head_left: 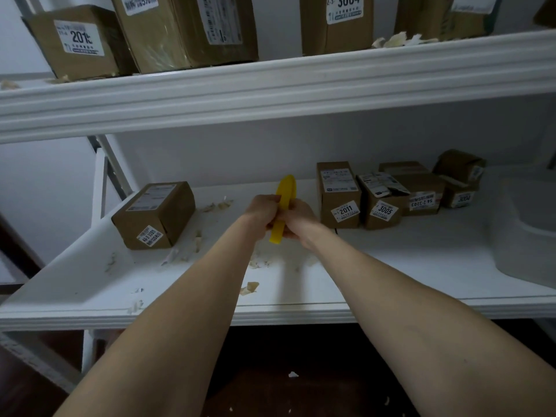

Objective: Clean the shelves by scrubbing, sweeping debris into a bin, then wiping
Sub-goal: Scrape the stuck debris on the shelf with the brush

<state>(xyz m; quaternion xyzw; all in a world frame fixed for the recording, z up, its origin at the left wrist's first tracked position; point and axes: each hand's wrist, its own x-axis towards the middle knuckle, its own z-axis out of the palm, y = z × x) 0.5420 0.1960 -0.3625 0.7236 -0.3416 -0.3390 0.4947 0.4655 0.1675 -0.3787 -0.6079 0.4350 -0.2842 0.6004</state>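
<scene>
A white painted shelf board [391, 266] lies beneath the fingers. A brown cardboard box [156, 215] sits to their left and a cluster of labelled cardboard boxes [340, 197] to their right. The left hand [261, 210] and right hand [299, 218] both clench a long yellow plastic scraper [285, 191], whose tip rises beyond them. Pale flaky debris [249, 288] lies below the fingers.

1. The upper shelf [270, 85] carries boxes [180, 28].
2. On the lower shelf [391, 266], one box [153, 215] lies left, a box cluster [388, 194] right.
3. Between them lies debris [255, 263], with the scraper [286, 188] above it.
</scene>
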